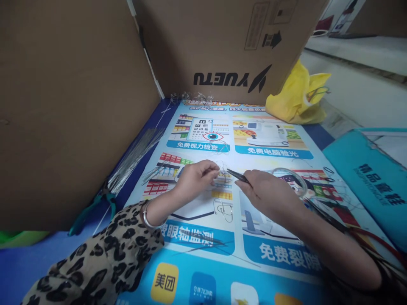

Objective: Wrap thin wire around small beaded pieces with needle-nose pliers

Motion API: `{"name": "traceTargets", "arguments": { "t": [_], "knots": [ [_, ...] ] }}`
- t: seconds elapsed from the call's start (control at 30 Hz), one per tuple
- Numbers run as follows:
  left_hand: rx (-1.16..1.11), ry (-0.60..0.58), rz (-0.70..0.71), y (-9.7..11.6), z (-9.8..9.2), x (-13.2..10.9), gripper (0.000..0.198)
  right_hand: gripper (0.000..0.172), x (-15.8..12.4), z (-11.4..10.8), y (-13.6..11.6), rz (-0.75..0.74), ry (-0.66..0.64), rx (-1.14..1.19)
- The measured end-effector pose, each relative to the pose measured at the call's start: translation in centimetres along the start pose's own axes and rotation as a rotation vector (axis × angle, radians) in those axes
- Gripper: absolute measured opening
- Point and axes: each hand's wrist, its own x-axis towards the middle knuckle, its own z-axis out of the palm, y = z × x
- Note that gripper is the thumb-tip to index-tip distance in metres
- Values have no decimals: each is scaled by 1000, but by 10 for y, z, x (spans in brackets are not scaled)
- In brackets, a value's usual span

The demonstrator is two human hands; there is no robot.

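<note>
My left hand (202, 176), with a bracelet at the wrist, pinches a thin bent wire (222, 170) above the printed poster. My right hand (267, 190) is closed round dark needle-nose pliers (238, 175), whose handles are mostly hidden by the palm. The pliers' tips point left and meet or nearly touch the wire; whether they grip it is too small to tell. Just below the hands, a curled wire piece (225, 210) lies on the poster. Dark straight wires (203, 240) lie nearer to me.
A cardboard box (222, 42) walls the back and left. Along its left side lie a bundle of straight wires (133, 161) and teal-handled pliers (95, 209). A wire coil (303, 182) lies behind my right hand. A yellow bag (295, 97) and teal shoebox (365, 178) stand right.
</note>
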Motion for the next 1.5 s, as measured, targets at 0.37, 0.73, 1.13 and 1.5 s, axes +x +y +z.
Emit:
{"name": "traceTargets", "arguments": {
  "t": [0.37,0.73,1.13,1.5],
  "knots": [
    [282,85,217,2,6,-2,11,40,3,10,-7,53,-101,-53],
    [211,72,194,-8,-3,18,15,40,11,18,6,134,-42,-68],
    [487,-20,143,-24,5,38,22,38,10,31,13,43,81,-147],
    [377,-85,112,-25,6,33,10,38,10,38,17,-58,149,-268]
  ]
}}
